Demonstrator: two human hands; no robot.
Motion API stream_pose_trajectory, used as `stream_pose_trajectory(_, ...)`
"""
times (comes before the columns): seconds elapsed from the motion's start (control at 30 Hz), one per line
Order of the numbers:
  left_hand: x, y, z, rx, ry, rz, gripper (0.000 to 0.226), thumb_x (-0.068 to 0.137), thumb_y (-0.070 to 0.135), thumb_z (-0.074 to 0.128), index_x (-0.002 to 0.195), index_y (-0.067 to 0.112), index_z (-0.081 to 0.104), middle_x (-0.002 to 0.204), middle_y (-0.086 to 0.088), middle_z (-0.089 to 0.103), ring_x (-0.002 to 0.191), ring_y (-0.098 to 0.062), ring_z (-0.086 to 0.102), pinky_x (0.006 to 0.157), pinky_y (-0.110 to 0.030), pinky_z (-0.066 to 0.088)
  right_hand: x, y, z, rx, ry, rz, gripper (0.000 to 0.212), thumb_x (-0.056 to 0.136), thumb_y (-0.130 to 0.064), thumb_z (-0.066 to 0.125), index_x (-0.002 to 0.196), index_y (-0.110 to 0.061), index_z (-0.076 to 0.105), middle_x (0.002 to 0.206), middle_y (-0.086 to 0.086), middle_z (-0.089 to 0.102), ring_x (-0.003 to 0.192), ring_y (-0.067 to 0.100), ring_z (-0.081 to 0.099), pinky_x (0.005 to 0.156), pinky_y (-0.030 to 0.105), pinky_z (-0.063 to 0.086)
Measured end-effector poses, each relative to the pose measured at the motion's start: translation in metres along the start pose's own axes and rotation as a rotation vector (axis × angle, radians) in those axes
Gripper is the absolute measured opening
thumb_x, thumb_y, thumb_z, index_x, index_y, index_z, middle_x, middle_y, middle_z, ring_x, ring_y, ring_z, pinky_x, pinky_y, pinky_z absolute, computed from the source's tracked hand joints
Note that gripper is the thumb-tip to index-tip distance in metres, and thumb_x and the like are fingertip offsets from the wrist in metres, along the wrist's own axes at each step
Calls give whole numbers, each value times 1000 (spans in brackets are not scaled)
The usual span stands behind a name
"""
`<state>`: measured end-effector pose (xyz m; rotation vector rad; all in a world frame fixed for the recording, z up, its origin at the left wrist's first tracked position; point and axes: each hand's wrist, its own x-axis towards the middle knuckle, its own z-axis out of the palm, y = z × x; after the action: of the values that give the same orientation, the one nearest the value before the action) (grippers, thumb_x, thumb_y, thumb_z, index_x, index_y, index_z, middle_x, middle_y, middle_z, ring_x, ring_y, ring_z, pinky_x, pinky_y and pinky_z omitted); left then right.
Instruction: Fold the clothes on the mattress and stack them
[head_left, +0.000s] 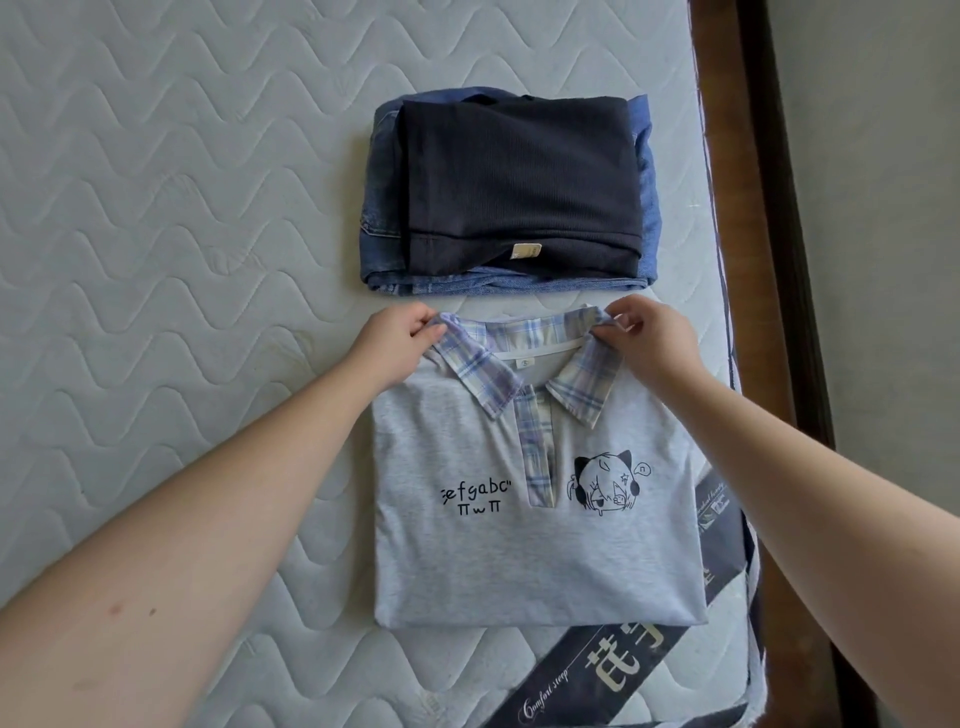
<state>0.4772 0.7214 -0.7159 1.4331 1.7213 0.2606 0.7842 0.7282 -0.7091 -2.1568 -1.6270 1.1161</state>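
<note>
Grey shirt (535, 519) lies folded, face up, on the mattress (156, 208), just short of the stack (511, 192). Left hand (387, 338) and right hand (652, 343) each pinch a top corner of the plaid collar (519, 358), thumbs and fingertips closed on cloth; likely gripped there so the folded piece lifts evenly onto the pile. Count: one shirt in hand, two items stacked, dark top (519, 171) over jeans (382, 208). Jeans show around the dark top's edges. Judged nearly done.
</note>
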Motion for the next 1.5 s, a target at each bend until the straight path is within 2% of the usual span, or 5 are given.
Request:
stream_pose_trajectory(0.23,-1,-9,7,50,76,21,8,97,22,56,98,23,64,84,5,65,79,-16,59,63,-25,38,-11,13,11,281,173,73,9,87,-33,72,92,-28,66,78,-9,63,66,10,57,63,28,45)
stream_pose_trajectory(0.5,-3,-8,8,184,30,37,39,89,43,65,120,27,46,85,3,65,78,-23,60,78,-36,47,-5,25,6,6,8,15,24,88,-46,66,100,-27,58,88,-12,62,91,21,63,91,47,49)
stream_pose_trajectory(0.8,-8,-10,6,114,149,4,16,93,38,60,87,23,60,79,9,64,81,-20,63,79,-37,51,-3,32,-2,-277,-82,-91,38,86,-44,69,64,-26,43,67,-9,49,70,23,48,69,35,30)
stream_pose_trajectory(1.13,-12,-22,-17,552,-35,14,21,83,52,68,87,34,58,95,15,54,107,-20,53,80,-35,26,-8,41,2,-272,42,-134,29,86,-44,69,101,-20,69,107,4,64,100,31,55,83,38,36)
stream_pose_trajectory(1.5,-122,-36,51,543,458,178,62,92,26,58,148,7,38,154,-17,34,134,-35,43,102,-48,39,-126,59,30,-323,176,-274,57,99,-30,52,150,-14,34,155,6,36,143,26,30,117,44,21)
